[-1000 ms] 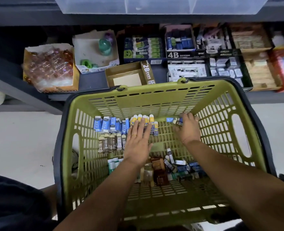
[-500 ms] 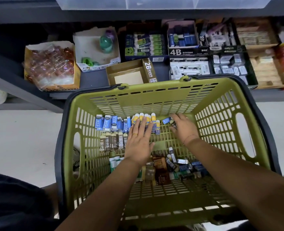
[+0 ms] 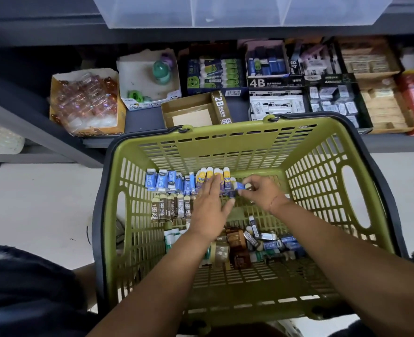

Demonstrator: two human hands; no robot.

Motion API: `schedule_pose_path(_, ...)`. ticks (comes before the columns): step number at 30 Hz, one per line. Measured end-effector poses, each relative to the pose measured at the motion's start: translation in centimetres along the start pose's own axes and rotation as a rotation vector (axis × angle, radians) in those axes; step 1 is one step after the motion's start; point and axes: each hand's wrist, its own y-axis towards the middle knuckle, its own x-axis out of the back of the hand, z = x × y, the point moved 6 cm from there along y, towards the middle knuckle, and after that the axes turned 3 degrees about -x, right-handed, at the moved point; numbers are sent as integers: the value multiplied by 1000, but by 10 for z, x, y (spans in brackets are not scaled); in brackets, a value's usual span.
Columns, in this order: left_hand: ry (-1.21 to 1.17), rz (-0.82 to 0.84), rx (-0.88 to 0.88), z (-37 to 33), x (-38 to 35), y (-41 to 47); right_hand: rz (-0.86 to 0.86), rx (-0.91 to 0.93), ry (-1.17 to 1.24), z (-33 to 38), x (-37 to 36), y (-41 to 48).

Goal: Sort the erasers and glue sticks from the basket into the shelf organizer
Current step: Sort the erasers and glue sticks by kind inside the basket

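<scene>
A green basket [image 3: 227, 132] stands on the floor before the shelf. Inside it, blue erasers [image 3: 164, 181] lie in a row at the far wall, with yellow-and-blue glue sticks [image 3: 210, 175] beside them. Brown 2B erasers [image 3: 170, 207] line up below. A loose pile of erasers and tape [image 3: 252, 242] fills the near middle. My left hand [image 3: 209, 207] lies flat, its straight fingers resting on the glue sticks. My right hand [image 3: 261, 193] pinches a small blue eraser [image 3: 241, 185] next to the glue sticks.
The shelf [image 3: 142, 120] holds an empty 2B carton [image 3: 191, 113], a 4B eraser box [image 3: 271, 69], a green glue stick box [image 3: 215, 74], a white box with toys [image 3: 150, 81], and more stock boxes to the right. A clear bin [image 3: 237, 10] sits above.
My right hand has moved left along the basket's far wall, carrying the small blue eraser toward the glue sticks. The left hand has barely moved.
</scene>
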Motion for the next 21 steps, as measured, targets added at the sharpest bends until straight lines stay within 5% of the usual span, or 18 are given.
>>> schedule_pose_path(8, -931, -201, 388, -1, 18, -23, 277, 21, 283, 60, -25, -57)
schedule_pose_path(14, -1085, -487, 614, 34, 45, -37, 309, -186, 672, 70, -49, -62)
schedule_pose_path(21, -1010, -472, 665, 53, 38, -7, 239, -297, 809, 58, -67, -64)
